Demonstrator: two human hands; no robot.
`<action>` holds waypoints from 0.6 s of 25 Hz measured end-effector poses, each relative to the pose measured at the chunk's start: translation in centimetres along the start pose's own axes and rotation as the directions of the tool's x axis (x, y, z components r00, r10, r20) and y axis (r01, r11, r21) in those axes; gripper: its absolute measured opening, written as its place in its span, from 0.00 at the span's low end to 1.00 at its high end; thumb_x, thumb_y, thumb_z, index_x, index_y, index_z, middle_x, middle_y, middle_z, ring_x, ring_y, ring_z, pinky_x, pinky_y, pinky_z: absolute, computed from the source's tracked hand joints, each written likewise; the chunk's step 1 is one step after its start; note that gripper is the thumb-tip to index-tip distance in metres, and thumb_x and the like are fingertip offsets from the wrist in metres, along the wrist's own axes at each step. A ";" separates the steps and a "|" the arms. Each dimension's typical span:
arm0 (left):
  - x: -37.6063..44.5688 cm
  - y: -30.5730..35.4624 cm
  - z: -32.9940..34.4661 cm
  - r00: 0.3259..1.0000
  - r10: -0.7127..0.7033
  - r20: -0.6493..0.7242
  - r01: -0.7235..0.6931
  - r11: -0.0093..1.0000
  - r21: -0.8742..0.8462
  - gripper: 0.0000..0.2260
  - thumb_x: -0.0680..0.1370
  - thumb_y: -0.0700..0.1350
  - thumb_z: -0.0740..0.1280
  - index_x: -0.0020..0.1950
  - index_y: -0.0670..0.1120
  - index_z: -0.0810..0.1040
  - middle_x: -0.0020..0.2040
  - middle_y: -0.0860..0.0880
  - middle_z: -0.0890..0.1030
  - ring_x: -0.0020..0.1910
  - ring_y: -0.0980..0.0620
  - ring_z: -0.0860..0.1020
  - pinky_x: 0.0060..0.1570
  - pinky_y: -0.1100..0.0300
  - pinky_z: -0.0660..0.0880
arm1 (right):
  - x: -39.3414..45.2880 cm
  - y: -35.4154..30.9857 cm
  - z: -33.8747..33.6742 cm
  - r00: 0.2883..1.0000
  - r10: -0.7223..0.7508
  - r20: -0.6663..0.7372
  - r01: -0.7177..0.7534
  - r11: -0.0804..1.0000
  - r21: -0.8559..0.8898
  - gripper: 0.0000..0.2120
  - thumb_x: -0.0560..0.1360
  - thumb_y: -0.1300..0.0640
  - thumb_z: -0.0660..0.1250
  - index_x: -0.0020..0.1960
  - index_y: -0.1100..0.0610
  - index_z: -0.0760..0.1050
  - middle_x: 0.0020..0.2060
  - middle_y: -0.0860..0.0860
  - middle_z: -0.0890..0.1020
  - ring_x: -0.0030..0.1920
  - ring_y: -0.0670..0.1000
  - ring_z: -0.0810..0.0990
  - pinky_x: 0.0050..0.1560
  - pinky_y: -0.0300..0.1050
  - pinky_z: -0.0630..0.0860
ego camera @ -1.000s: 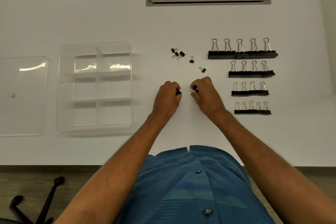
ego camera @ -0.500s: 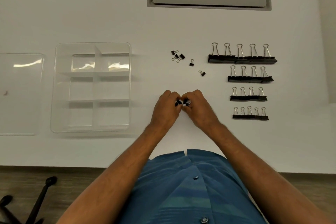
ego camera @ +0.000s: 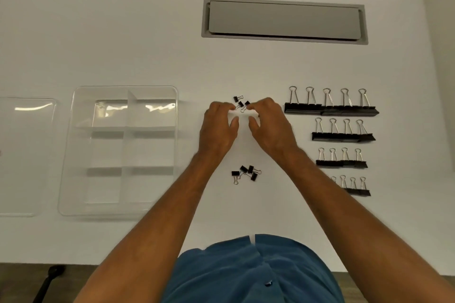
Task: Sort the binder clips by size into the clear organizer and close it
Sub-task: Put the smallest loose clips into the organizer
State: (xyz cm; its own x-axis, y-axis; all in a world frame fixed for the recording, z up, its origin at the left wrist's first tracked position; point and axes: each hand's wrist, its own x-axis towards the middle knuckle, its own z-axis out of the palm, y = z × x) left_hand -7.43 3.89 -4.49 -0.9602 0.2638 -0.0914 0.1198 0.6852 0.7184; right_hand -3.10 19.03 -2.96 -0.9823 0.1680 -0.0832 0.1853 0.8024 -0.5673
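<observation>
Several tiny black binder clips [ego camera: 240, 104] lie in a loose cluster at mid-table. My left hand [ego camera: 219, 128] and my right hand [ego camera: 270, 125] cup this cluster from either side, fingertips touching it, thumbs apart from the fingers. Nearer to me sits a small pile of slightly bigger clips [ego camera: 246, 173], between my forearms. The clear organizer [ego camera: 78, 150] with its empty compartments stands to the left, and its lid [ego camera: 24, 155] lies flat further left. My right hand may hide some tiny clips.
Four rows of larger clips are lined up on the right: the biggest row [ego camera: 330, 107] farthest, then a second row [ego camera: 342, 135], a third row [ego camera: 341, 162] and a nearest row [ego camera: 355, 189] partly behind my right forearm. A grey recessed panel [ego camera: 283, 19] sits at the back.
Both hands let go of the small clips they held together, which now lie in a pile, and moved away from me to the tiny clip cluster. The camera view tilted up.
</observation>
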 end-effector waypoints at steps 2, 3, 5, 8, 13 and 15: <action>2.1 0.0 0.3 1.000 0.014 0.009 -0.014 1.000 0.002 0.15 0.78 0.43 0.69 0.64 0.45 0.76 0.61 0.47 0.76 0.59 0.49 0.74 0.58 0.58 0.73 | 2.1 0.1 0.5 0.999 -0.040 0.030 0.044 0.990 -0.137 0.18 0.78 0.60 0.66 0.68 0.56 0.74 0.61 0.53 0.75 0.60 0.54 0.73 0.48 0.49 0.77; 2.9 0.1 0.6 1.000 0.018 0.026 -0.018 1.000 0.007 0.16 0.78 0.43 0.69 0.65 0.45 0.75 0.61 0.46 0.75 0.60 0.48 0.74 0.59 0.56 0.73 | 2.9 0.3 0.8 0.998 -0.053 0.027 0.057 0.981 -0.186 0.19 0.78 0.62 0.66 0.68 0.57 0.74 0.59 0.54 0.75 0.58 0.55 0.73 0.47 0.51 0.77; 4.1 0.1 0.9 0.998 0.019 0.060 -0.021 1.000 0.022 0.17 0.78 0.44 0.69 0.66 0.45 0.75 0.61 0.46 0.75 0.60 0.48 0.73 0.58 0.57 0.73 | 4.0 0.7 1.6 0.998 -0.063 -0.001 0.061 0.965 -0.257 0.17 0.77 0.64 0.66 0.65 0.58 0.76 0.56 0.56 0.77 0.54 0.57 0.75 0.43 0.52 0.76; 5.1 -0.1 1.3 0.996 0.033 0.085 -0.037 0.998 0.048 0.15 0.77 0.43 0.70 0.64 0.46 0.76 0.60 0.46 0.74 0.59 0.47 0.74 0.57 0.55 0.74 | 4.1 1.4 2.2 0.995 -0.081 -0.050 0.063 0.954 -0.293 0.11 0.75 0.67 0.67 0.56 0.59 0.79 0.48 0.55 0.78 0.47 0.57 0.76 0.36 0.47 0.68; 5.4 -0.3 1.6 0.996 0.051 0.074 -0.057 0.995 0.087 0.07 0.78 0.42 0.69 0.55 0.45 0.79 0.55 0.46 0.74 0.55 0.49 0.73 0.52 0.57 0.75 | 0.6 2.0 2.8 0.989 -0.140 -0.046 0.121 0.951 -0.285 0.06 0.76 0.66 0.68 0.51 0.59 0.79 0.43 0.54 0.76 0.43 0.54 0.74 0.33 0.48 0.71; 5.2 -0.3 1.5 0.996 0.056 0.074 -0.064 0.992 0.108 0.05 0.78 0.42 0.68 0.54 0.45 0.79 0.54 0.46 0.75 0.54 0.50 0.73 0.50 0.60 0.73 | -1.7 2.2 3.2 0.984 -0.176 -0.011 0.166 0.944 -0.285 0.07 0.75 0.66 0.69 0.52 0.59 0.79 0.44 0.54 0.77 0.43 0.53 0.74 0.34 0.46 0.72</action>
State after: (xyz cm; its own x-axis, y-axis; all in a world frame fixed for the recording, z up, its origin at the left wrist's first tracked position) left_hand -12.12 6.08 -6.19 -0.9306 0.3517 -0.1015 0.2078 0.7359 0.6444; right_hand -1.12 18.71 -6.68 -0.9992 0.0302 0.0268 0.0202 0.9486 -0.3159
